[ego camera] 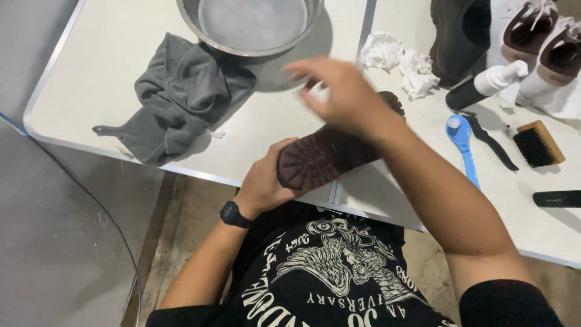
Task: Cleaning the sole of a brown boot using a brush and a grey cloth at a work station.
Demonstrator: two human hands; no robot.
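left hand (263, 181): wrapped around the heel end of a dark brown shoe (321, 156), fingers closed on it, holding it sole-up at the table's near edge – black watch (233, 214) on that wrist.
right hand (342, 91): over the toe end of the shoe, blurred, fingers loosely curled. Honestly can't tell if it's pinching anything or just touching the shoe.
step: looks like the hands-on cleaning stage on this one shoe, sole facing up.
next move: my guess is it calls for a steady grip at the heel while the other hand works the sole – maybe a brush.
tools: blue brush (460, 136) and wooden brush (538, 143) lie to the right, near a white spray bottle (493, 82).
other stuff: grey cloth (181, 97), metal bowl (251, 24), crumpled tissues (399, 60) on the white table (91, 72).
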